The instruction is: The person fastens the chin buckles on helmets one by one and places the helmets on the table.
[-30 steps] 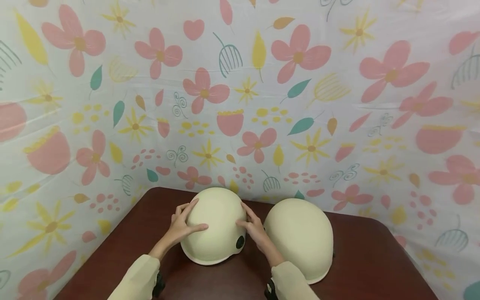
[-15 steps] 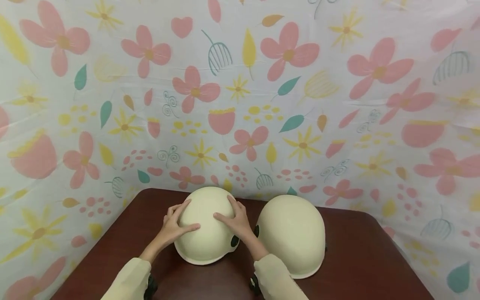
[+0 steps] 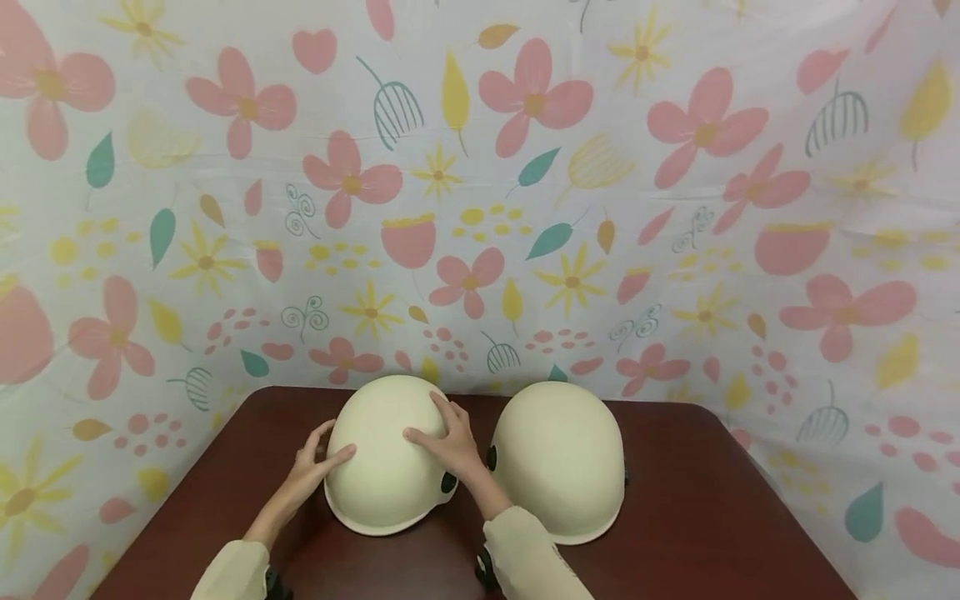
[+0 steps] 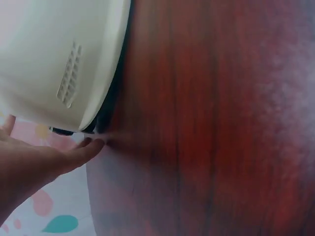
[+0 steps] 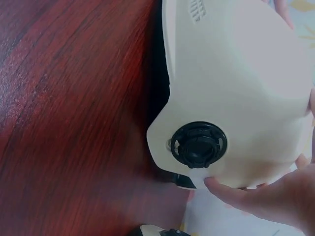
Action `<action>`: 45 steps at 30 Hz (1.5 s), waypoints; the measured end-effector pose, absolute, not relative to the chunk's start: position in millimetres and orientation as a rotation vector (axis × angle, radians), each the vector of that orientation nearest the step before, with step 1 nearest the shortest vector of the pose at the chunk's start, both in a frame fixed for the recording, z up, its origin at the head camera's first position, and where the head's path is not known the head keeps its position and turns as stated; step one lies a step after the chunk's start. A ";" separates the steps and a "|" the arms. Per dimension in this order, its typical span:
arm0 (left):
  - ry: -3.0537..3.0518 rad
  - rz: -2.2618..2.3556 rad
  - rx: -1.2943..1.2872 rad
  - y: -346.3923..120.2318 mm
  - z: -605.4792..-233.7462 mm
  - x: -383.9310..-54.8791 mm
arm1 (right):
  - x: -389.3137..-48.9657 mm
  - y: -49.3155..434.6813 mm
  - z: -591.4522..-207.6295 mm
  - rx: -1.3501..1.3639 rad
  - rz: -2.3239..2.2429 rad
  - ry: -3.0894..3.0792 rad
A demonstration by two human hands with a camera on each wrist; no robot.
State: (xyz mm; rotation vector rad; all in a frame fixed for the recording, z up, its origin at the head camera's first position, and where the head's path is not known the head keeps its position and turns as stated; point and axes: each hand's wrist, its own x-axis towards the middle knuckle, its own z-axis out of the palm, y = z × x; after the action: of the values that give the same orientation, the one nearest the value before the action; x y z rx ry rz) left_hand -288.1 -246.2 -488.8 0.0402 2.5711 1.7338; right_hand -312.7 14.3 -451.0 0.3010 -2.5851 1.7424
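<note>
A cream helmet point(image 3: 382, 492) with a smooth rounded shell sits on the table toward the back. My left hand point(image 3: 300, 475) is at its left side; the thumb lies on the shell and the other fingers reach behind the edge. My right hand point(image 3: 453, 442) rests spread on the upper right of the shell, thumb toward the front. A black round knob point(image 5: 199, 145) shows on the helmet's side in the right wrist view, with one fingertip close below it. In the left wrist view, a small vent grille point(image 4: 70, 73) marks the shell, and fingers lie near the rim.
A second cream helmet point(image 3: 558, 467) stands just right of the first, beyond my right forearm. Both are on a dark red-brown wooden table point(image 3: 697, 500) with rounded corners. A white flower-printed cloth point(image 3: 480, 192) hangs directly behind the table.
The head view has turned right, so everything appears farther left. My right hand has shifted from the helmet's right side up onto its shell. My left fingers have drawn back toward its left edge.
</note>
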 end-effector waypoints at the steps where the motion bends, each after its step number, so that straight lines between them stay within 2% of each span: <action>1: 2.553 1.729 0.033 -246.8 -489.4 -288.1 | -312.0 14.4 -451.3 0.297 1.740 -2.582; 10: 2.419 1.642 0.007 -254.6 -497.2 -290.8 | -310.4 17.2 -454.0 0.282 1.742 -2.581; 23: 2.320 1.815 -0.035 -255.2 -514.4 -281.0 | -305.3 23.2 -454.1 0.295 1.750 -2.567; 45: 2.369 1.897 -0.084 -253.6 -510.7 -272.0 | -307.1 19.4 -454.0 0.347 1.754 -2.567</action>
State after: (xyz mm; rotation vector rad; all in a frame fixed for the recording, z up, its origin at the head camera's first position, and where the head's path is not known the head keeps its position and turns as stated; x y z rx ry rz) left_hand -272.0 -253.6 -510.7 -0.0839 2.3693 1.8972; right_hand -307.1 19.4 -454.0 0.3470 -2.5674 1.7535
